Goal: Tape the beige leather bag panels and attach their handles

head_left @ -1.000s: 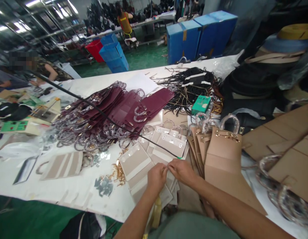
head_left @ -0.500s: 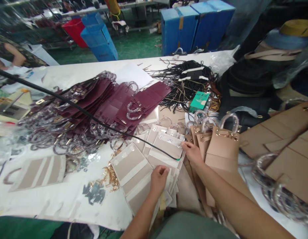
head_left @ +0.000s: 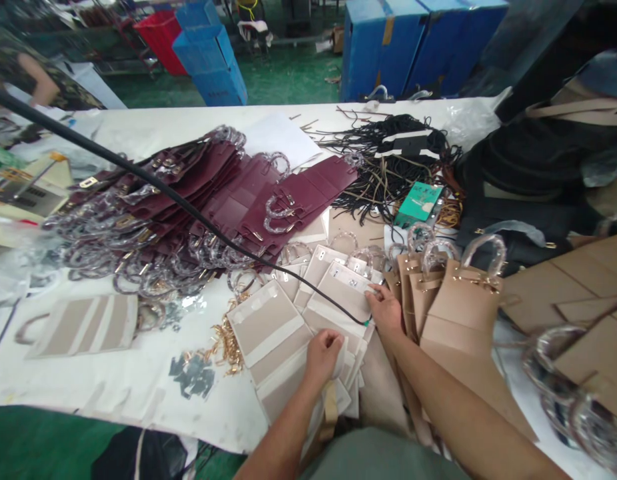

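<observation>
In the lower centre, the left hand (head_left: 323, 353) curled over beige panels (head_left: 273, 327), fingertips nearly together; whether they pinched anything, I couldn't tell. Just beyond, the right hand (head_left: 386, 308) bent round a metal-fitted panel's (head_left: 346, 293) edge, its grip unclear. Positioning that panel seemed underway, calling for light edge control. Burgundy bags (head_left: 233, 190) lay farther, left of centre.

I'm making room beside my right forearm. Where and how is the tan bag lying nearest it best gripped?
Probably by its plastic-wrapped handle, with the right hand coming from above: the open loop projects past the far edge of the tan bag, while other tan bags crowd its left side.
</observation>
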The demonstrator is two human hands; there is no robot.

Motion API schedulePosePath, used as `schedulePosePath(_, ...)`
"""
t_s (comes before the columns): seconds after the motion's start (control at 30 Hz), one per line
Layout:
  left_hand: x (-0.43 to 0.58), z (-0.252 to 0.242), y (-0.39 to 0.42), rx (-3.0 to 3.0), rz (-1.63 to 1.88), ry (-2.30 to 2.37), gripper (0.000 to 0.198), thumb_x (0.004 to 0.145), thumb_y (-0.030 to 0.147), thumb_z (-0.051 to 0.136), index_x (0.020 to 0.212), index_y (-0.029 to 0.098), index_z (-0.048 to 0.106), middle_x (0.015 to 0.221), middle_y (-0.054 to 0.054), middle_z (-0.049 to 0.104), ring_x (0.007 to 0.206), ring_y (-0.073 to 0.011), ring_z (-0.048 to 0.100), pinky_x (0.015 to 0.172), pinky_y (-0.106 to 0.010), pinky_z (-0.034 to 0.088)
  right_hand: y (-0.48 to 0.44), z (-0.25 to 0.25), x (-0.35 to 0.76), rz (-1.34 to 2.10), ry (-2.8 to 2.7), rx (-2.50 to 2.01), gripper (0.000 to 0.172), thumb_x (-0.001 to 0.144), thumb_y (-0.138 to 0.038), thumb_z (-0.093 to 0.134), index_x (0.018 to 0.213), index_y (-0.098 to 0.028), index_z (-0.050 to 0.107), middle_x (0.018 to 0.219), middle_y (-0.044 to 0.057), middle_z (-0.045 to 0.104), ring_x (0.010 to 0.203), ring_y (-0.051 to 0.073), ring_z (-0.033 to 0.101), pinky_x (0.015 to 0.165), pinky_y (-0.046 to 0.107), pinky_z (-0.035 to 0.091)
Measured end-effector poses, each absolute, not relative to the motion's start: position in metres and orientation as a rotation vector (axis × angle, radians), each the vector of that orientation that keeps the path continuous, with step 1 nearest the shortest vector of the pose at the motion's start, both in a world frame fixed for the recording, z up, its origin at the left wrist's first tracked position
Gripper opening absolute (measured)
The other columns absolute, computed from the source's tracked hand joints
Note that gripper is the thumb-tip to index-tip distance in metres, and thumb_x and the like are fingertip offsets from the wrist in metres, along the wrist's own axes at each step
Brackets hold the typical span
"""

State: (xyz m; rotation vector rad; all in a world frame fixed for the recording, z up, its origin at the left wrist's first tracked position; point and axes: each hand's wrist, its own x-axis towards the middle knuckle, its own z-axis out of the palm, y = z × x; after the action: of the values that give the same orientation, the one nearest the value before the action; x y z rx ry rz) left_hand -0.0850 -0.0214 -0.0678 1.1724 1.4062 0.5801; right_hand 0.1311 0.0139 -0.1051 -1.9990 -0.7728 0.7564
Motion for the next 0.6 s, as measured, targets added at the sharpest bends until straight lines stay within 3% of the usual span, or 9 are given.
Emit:
schedulePosePath(0.1,-0.084,-0.063,-0.022,1.127,0.586,1.373,0.017,0.076,0.033,0.067,0.072,0.017,0.067,0.066,0.001,0.063,0.065,-0.0149,0.055,0.065,-0.026,0.041,0.015,-0.109,0.131,0.707,-0.719,-2.002,0.063,0.074,-0.050,0.067,0.126,-0.015,0.063,0.065,-0.004,0.061,0.063,0.020,0.059,0.065,0.029,0.045)
schedulePosePath(0.17,-0.084,-0.057,-0.024,1.085,0.601,1.344,0.018,0.076,0.035,0.067,0.073,0.017,0.066,0.067,0.001,0.063,0.064,-0.0146,0.055,0.065,-0.026,0.041,0.017,-0.108,0.134,0.717,-0.668,-1.995,0.065,0.071,-0.050,0.069,0.125,-0.015,0.062,0.065,-0.003,0.063,0.064,0.021,0.061,0.065,0.030,0.047)
schedulePosePath(0.33,-0.089,-0.028,-0.043,0.995,0.675,1.277,0.021,0.070,0.033,0.072,0.082,0.017,0.064,0.075,-0.002,0.069,0.068,-0.0151,0.060,0.067,-0.026,0.045,0.026,-0.090,0.144,0.801,-0.555,-1.954,0.042,0.071,-0.051,0.064,0.094,-0.017,0.072,0.059,0.001,0.063,0.054,0.021,0.058,0.054,0.031,0.045)
schedulePosePath(0.5,-0.100,0.014,-0.070,0.980,0.816,1.283,0.033,0.064,0.029,0.079,0.090,0.016,0.064,0.081,-0.004,0.071,0.073,-0.0156,0.063,0.071,-0.026,0.047,-0.005,-0.035,0.141,0.889,-0.524,-1.775,0.059,0.077,-0.055,0.060,0.118,-0.012,0.066,0.057,-0.001,0.060,0.049,0.018,0.054,0.049,0.029,0.044)
schedulePosePath(0.6,-0.103,0.041,-0.090,1.020,0.919,1.322,0.053,0.065,0.030,0.081,0.113,0.015,0.064,0.077,0.001,0.066,0.069,-0.0134,0.060,0.067,-0.024,0.044,-0.058,0.013,0.125,1.008,-0.733,-1.619,0.055,0.080,-0.057,0.062,0.116,-0.015,0.069,0.061,0.000,0.063,0.053,0.017,0.056,0.050,0.027,0.044)
